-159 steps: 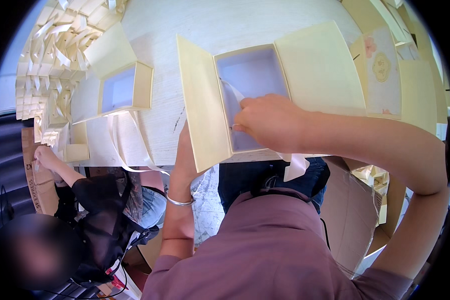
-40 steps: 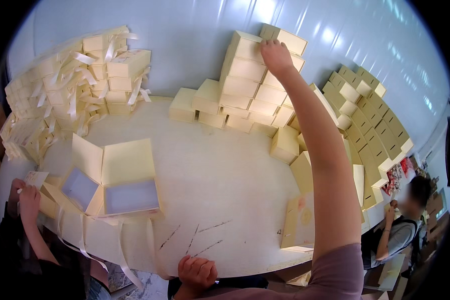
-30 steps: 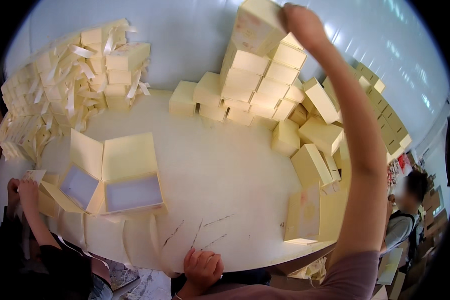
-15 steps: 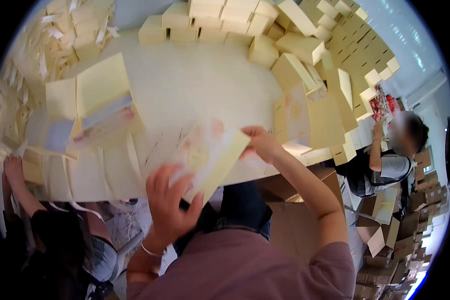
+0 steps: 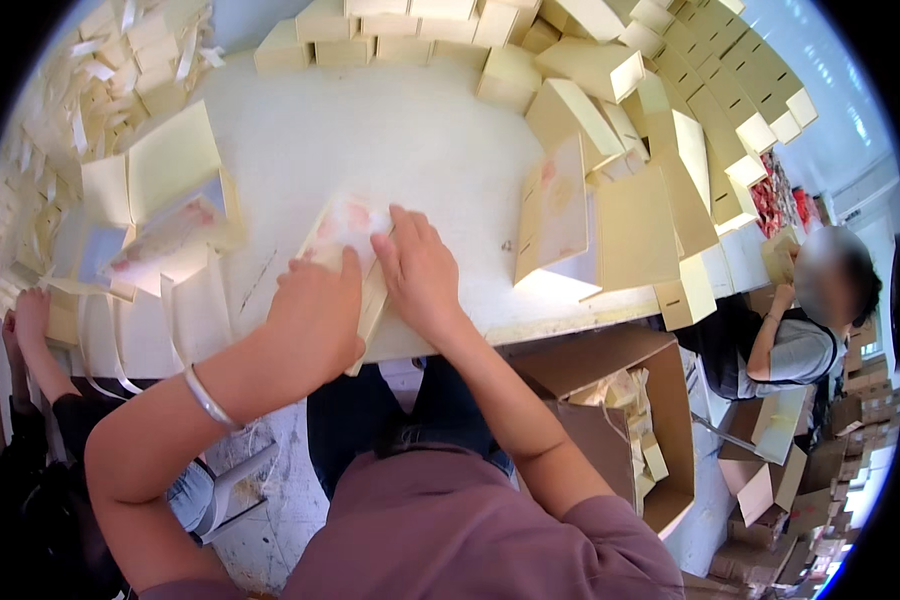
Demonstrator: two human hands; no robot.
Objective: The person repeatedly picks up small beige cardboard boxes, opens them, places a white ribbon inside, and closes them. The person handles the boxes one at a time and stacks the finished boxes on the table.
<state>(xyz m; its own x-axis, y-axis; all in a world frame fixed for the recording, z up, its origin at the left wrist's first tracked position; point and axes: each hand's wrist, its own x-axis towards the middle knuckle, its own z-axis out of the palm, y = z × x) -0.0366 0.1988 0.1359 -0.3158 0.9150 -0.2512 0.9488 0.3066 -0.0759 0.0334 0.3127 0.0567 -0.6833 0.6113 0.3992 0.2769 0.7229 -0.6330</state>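
A slim pale yellow box (image 5: 348, 222) with a pinkish floral print on its top lies aslant near the table's front edge. My left hand (image 5: 315, 312) is curled over its near part, and its fingertips rest on the printed face. At the box's right edge is my right hand (image 5: 422, 278), its thumb bent toward the fingers around that edge. Both hands hold the box, and my left hand hides much of the near end. Left of them stands an opened pale yellow box (image 5: 175, 150) with a bluish inside and a printed panel.
Stacked pale yellow boxes (image 5: 390, 50) line the table's (image 5: 270, 120) back and right; an open one (image 5: 630, 225) stands at right. Ribboned boxes (image 5: 140, 60) pile up at left. Below the edge is a brown carton (image 5: 675, 440). Co-workers' hands (image 5: 32, 312) show at left and right.
The box has moved from a tilted hold near the edge to the left, onto the table. My right hand has come left, close beside my left hand. The view has shifted slightly.
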